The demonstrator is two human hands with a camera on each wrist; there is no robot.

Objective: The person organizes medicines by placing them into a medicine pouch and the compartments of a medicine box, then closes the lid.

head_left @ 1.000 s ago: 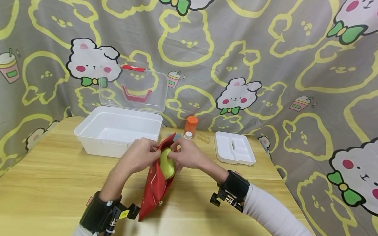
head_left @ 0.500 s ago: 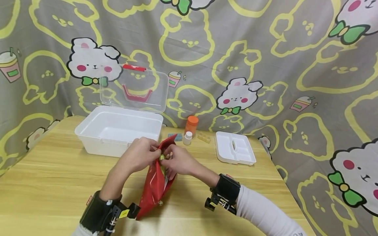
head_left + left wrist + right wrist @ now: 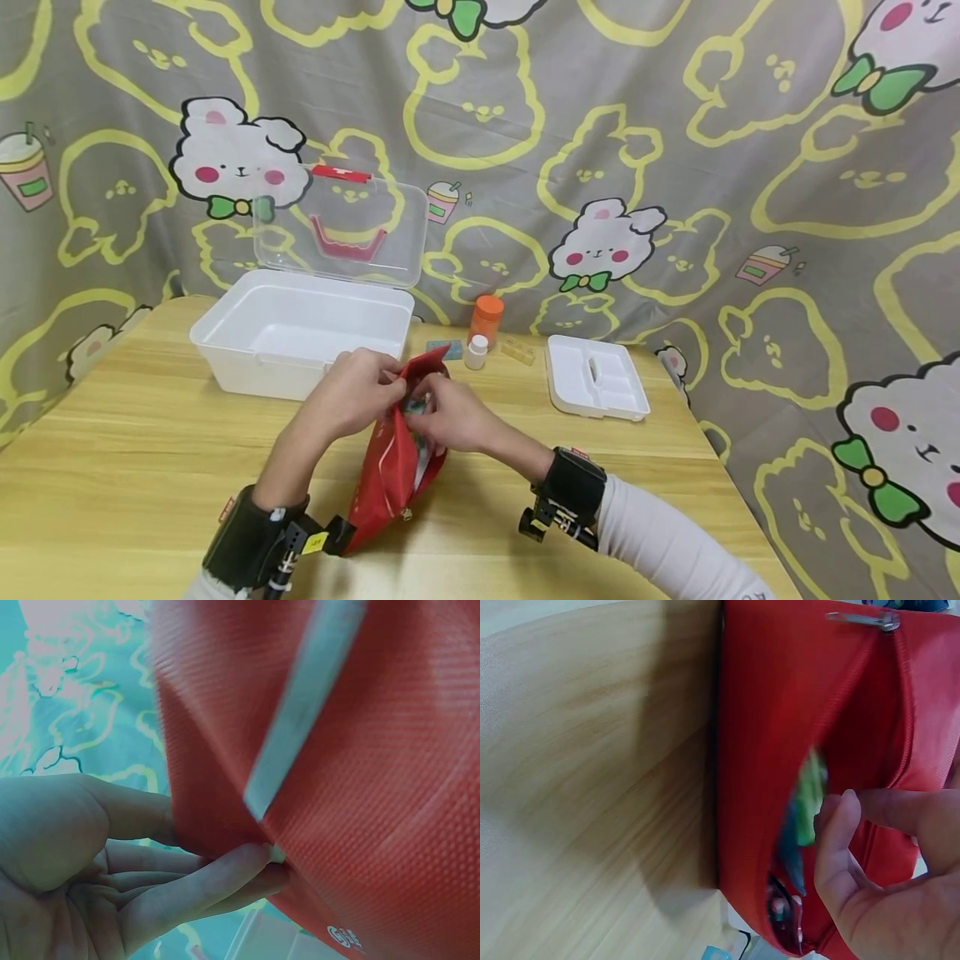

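Note:
The red zippered pouch stands tilted on the table. My left hand pinches its upper edge; the left wrist view shows thumb and fingers of this hand on the red fabric. At the unzipped mouth is my right hand. In the right wrist view, the thumb and a finger of this hand meet beside a blurred green item inside the pouch; whether they hold it cannot be told. Dark and blue things lie lower inside, partly hidden.
A white box with a raised clear lid stands back left. Behind the pouch are an orange bottle, a small white bottle, a blue case and a yellow case. A white compartment tray lies right.
The yellow-green item has gone down from the pouch's mouth, out of plain sight. My right hand has moved slightly left and down. The left hand keeps its grip; the pouch's lower end has shifted slightly.

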